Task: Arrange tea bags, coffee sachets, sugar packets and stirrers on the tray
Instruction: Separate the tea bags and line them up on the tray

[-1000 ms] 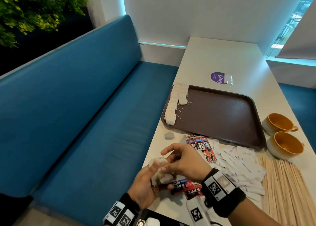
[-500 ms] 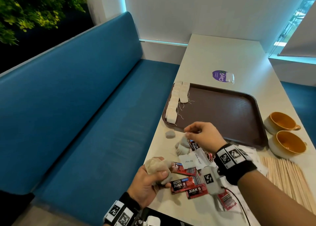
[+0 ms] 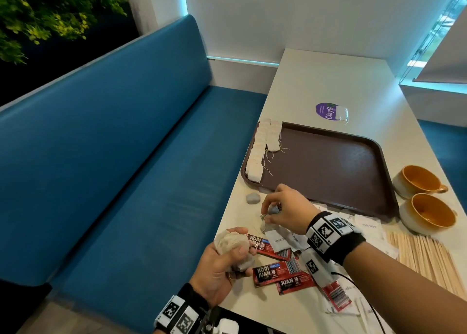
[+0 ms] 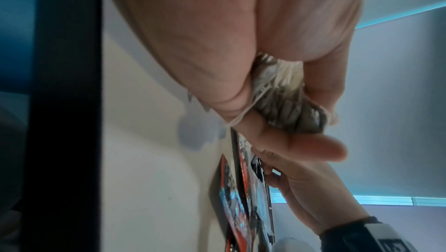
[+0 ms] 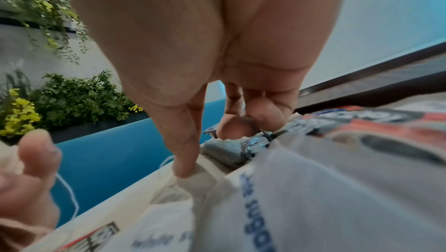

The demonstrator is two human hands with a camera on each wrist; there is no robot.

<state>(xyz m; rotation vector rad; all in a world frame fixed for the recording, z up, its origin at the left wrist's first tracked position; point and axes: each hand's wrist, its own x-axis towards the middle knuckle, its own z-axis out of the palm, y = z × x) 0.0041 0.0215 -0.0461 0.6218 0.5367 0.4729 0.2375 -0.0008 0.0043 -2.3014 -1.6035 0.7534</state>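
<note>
So a second ago both hands were working the same wad near the bench edge; now the right hand (image 3: 283,208) has reached out to the loose grey paper tea bags (image 3: 271,212) lying just short of the flat brown plastic tray (image 3: 328,167), grip narrow, fingertips pinching one. The left hand (image 3: 222,263) still has its grip closed round a crumpled bunch of soft tea bags with strings (image 3: 231,241). Looks like gathering strays before laying them by the neat white rows of tea bags (image 3: 257,154) on the tray. Glossy red coffee sachets (image 3: 275,273), white paper sugar packets (image 3: 280,239) and thin wooden stirrers (image 3: 424,260) wait on the white bench (image 3: 328,81).
</note>
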